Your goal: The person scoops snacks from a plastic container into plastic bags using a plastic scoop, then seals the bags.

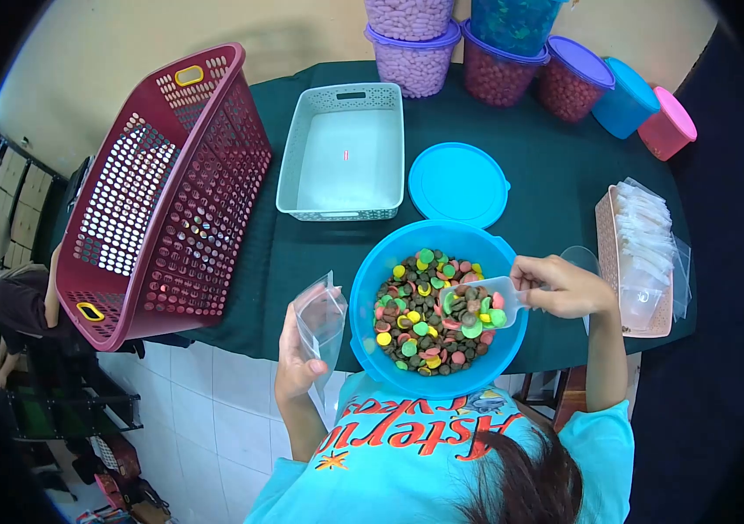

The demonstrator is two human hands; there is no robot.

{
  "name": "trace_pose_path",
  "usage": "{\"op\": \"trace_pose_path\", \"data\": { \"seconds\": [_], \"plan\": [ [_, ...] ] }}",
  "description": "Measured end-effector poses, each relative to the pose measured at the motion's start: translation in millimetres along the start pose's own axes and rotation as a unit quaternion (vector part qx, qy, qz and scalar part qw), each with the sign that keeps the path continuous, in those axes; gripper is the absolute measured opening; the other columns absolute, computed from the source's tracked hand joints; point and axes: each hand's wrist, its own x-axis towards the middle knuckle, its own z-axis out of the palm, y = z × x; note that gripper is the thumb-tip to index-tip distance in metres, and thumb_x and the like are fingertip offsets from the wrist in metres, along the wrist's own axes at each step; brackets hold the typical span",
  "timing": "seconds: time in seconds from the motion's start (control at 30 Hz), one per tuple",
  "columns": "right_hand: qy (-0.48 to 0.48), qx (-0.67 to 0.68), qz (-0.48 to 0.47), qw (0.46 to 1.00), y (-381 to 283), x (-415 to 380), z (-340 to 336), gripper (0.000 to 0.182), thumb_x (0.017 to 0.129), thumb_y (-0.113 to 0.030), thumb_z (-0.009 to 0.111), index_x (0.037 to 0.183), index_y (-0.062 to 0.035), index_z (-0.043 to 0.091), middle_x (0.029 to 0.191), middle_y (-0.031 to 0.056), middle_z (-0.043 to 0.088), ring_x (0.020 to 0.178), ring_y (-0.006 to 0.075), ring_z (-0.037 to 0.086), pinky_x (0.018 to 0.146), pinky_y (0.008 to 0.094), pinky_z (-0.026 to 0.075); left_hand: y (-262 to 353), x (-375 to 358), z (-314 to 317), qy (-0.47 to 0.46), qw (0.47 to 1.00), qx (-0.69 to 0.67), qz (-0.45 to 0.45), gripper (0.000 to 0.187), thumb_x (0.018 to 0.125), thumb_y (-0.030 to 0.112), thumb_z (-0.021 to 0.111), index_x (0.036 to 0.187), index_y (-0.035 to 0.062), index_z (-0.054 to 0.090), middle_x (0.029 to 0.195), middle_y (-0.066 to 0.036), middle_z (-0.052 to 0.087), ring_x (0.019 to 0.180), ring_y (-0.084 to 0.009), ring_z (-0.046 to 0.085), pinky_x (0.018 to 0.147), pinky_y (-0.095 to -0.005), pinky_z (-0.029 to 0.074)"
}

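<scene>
The right hand [564,286] closes its grip on a clear scoop [484,301], loaded with coloured candy discs, low inside the blue bowl [372,288] at the near edge of the tabletop [546,183]. The left hand [300,358] pinches a small clear bag [321,319] just left of the bowl; its mouth seems open, though the plastic blurs. Keeping the scoop level and the bag mouth close to the rim would limit spills.
</scene>
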Motion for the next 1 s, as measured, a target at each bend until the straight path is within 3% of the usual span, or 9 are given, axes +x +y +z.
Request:
{"op": "trace_pose_path", "data": {
  "seconds": [0.17, 0.27, 0.37, 0.6, 0.67, 0.73, 0.8, 0.83, 1.0],
  "plan": [
    [0.014, 0.064, 0.047, 0.997, 3.5, -18.9, 1.9, 0.018, 0.067, -0.005, 0.049, 0.084, -0.0001, 0.044, 0.069, 0.0075, 0.051, 0.06, 0.0153, 0.051, 0.051, 0.0282, 0.04, -3.1, 0.6, -0.9, 0.005, 0.999, -0.036, -0.037, 0.102, 0.048, 0.059, 0.071, 0.121, -0.0008, 0.033, 0.117, -0.018, 0.043, 0.104, -0.028, 0.045, 0.09, -0.0426, 0.033],
    [0.019, -0.003, 0.015, 1.0, 20.6, -27.9, 3.9, 0.019, 0.068, 0.0, 0.051, 0.085, -0.0017, 0.042, 0.071, 0.0034, 0.048, 0.059, 0.0099, 0.049, 0.051, 0.0226, 0.042, 1.2, 2.6, 0.8, 0.001, 0.999, -0.032, -0.035, 0.103, 0.047, 0.059, 0.072, 0.121, -0.0009, 0.034, 0.117, -0.018, 0.044, 0.104, -0.0279, 0.046, 0.09, -0.0419, 0.034],
    [0.003, 0.114, 0.028, 0.993, 28.9, -34.3, 7.9, 0.019, 0.07, 0.0, 0.055, 0.084, -0.0025, 0.042, 0.071, 0.0035, 0.049, 0.06, 0.0082, 0.049, 0.05, 0.0206, 0.043, 2.7, 4.3, 1.0, 0.003, 0.999, -0.029, -0.035, 0.103, 0.046, 0.058, 0.073, 0.121, -0.001, 0.034, 0.117, -0.018, 0.043, 0.104, -0.0279, 0.045, 0.089, -0.0411, 0.035],
    [0.185, 0.29, 0.029, 0.938, 43.0, -51.2, 40.7, 0.023, 0.072, -0.004, 0.062, 0.083, -0.0045, 0.042, 0.07, 0.0024, 0.05, 0.057, 0.0061, 0.05, 0.047, 0.0185, 0.043, 10.0, -0.1, -0.3, 0.017, 0.999, -0.029, -0.005, 0.1, 0.048, 0.054, 0.074, 0.121, -0.002, 0.034, 0.118, -0.018, 0.043, 0.106, -0.0283, 0.045, 0.09, -0.0404, 0.035],
    [0.319, 0.39, -0.008, 0.864, 47.5, -49.6, 58.0, 0.025, 0.07, -0.001, 0.063, 0.083, -0.0048, 0.043, 0.067, 0.0029, 0.051, 0.055, 0.0067, 0.05, 0.046, 0.0187, 0.043, 16.5, -3.4, -1.1, 0.023, 0.999, 0.017, 0.024, 0.099, 0.049, 0.049, 0.076, 0.122, -0.0024, 0.033, 0.118, -0.019, 0.043, 0.107, -0.0282, 0.045, 0.09, -0.0405, 0.035],
    [0.357, 0.405, -0.033, 0.841, 51.8, -43.7, 77.3, 0.018, 0.077, -0.008, 0.06, 0.084, -0.005, 0.044, 0.064, 0.0028, 0.05, 0.051, 0.0076, 0.05, 0.043, 0.019, 0.042, 24.6, -3.0, 3.1, 0.031, 0.999, 0.008, 0.032, 0.098, 0.047, 0.041, 0.078, 0.122, -0.0035, 0.034, 0.118, -0.019, 0.043, 0.107, -0.028, 0.046, 0.091, -0.039, 0.035],
    [0.416, 0.55, -0.045, 0.723, 48.1, -35.8, 91.9, 0.018, 0.086, -0.022, 0.049, 0.084, -0.0044, 0.046, 0.063, 0.0026, 0.05, 0.048, 0.0081, 0.049, 0.04, 0.0187, 0.04, 31.4, -0.7, 2.6, -0.051, 0.985, 0.149, 0.065, 0.094, 0.046, 0.036, 0.079, 0.12, -0.0055, 0.037, 0.116, -0.02, 0.045, 0.108, -0.0285, 0.045, 0.09, -0.0375, 0.035],
    [0.451, 0.587, -0.031, 0.672, 49.6, -30.3, 98.4, 0.033, 0.091, -0.033, 0.035, 0.08, -0.0042, 0.047, 0.064, 0.0029, 0.05, 0.045, 0.0088, 0.049, 0.036, 0.019, 0.039, 37.2, 4.0, 4.9, -0.098, 0.965, 0.216, 0.11, 0.089, 0.046, 0.031, 0.079, 0.118, -0.005, 0.041, 0.114, -0.021, 0.047, 0.109, -0.0292, 0.045, 0.09, -0.0367, 0.036],
    [0.459, 0.619, -0.077, 0.633, 49.9, -25.5, 103.5, 0.035, 0.091, -0.033, 0.033, 0.074, -0.0051, 0.047, 0.064, 0.004, 0.05, 0.042, 0.01, 0.049, 0.032, 0.0205, 0.038, 38.1, 5.9, 25.9, -0.16, 0.944, 0.265, 0.113, 0.085, 0.046, 0.028, 0.081, 0.117, -0.0009, 0.044, 0.114, -0.021, 0.047, 0.106, -0.0306, 0.047, 0.088, -0.0378, 0.037]
  ]
}}
